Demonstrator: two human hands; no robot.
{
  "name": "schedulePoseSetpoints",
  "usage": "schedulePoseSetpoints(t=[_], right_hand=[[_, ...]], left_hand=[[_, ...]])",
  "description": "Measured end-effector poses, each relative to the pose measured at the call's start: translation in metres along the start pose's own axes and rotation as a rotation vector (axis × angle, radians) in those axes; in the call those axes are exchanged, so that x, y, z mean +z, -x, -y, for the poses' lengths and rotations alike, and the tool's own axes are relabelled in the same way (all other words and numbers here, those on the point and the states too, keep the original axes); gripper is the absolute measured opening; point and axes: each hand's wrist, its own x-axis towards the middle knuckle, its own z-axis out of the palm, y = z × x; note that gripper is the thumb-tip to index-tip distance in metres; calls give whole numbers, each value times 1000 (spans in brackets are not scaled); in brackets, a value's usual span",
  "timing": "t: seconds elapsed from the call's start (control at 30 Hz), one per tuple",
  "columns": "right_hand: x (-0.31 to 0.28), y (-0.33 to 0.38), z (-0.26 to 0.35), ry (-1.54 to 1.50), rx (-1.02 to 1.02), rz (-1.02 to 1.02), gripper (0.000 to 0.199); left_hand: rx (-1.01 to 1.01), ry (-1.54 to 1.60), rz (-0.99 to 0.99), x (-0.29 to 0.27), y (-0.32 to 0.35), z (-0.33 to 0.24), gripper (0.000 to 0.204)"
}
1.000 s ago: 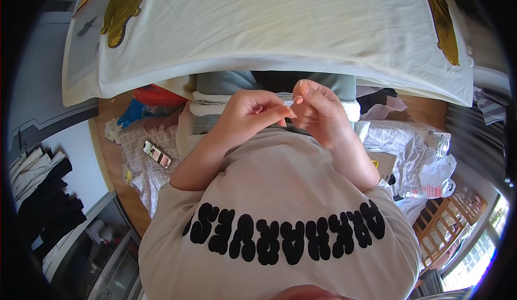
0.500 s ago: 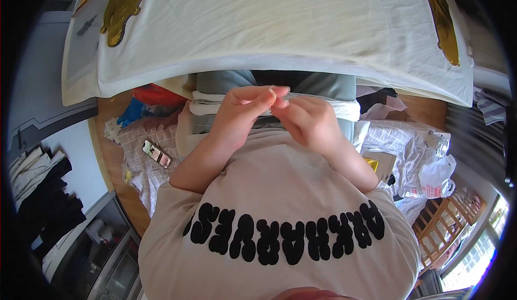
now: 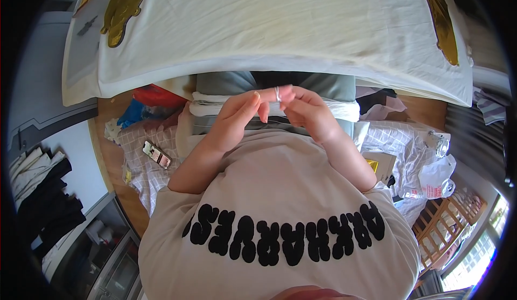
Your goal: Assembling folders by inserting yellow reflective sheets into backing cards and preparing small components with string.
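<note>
My two hands meet in front of my chest. My left hand (image 3: 234, 118) reaches in from the left with its fingers stretched to the right. My right hand (image 3: 308, 112) curls in from the right. A thin pale ring (image 3: 277, 93) sits around a finger where the fingertips touch, and both hands close on it; whose finger it is on I cannot tell. Just beyond the hands lies a stack of folded grey and white clothes (image 3: 334, 87). Above that spreads a big white cloth (image 3: 269, 25) with gold shapes at its corners.
A small patterned flat case (image 3: 156, 154) lies on checked fabric at the left. Red and blue bags (image 3: 148, 98) sit beside it. Plastic bags (image 3: 437, 173) and a yellow-marked packet (image 3: 378, 165) are at the right, a wooden rack (image 3: 449, 227) lower right, dark clothes (image 3: 43, 197) far left.
Both hands have drifted a little left and closer together. The right hand's fingers have folded down onto the left hand's fingers, and the ring now shows around a finger.
</note>
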Motion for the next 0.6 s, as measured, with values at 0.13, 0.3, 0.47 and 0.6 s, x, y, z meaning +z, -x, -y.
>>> schedulePoseSetpoints(t=[0.13, 0.3, 0.47, 0.6], right_hand=[[1, 1, -2, -444, -23, 80, 21], [6, 5, -18, -99, -206, 50, 23], [11, 14, -11, -322, 28, 101, 20], [10, 18, -7, -366, 10, 160, 21]], left_hand=[[175, -476, 45, -15, -2, 3, 43], [461, -1022, 81, -14, -12, -4, 38], [512, -464, -54, 1, -3, 9, 49], [155, -71, 236, -12, 7, 19, 54]])
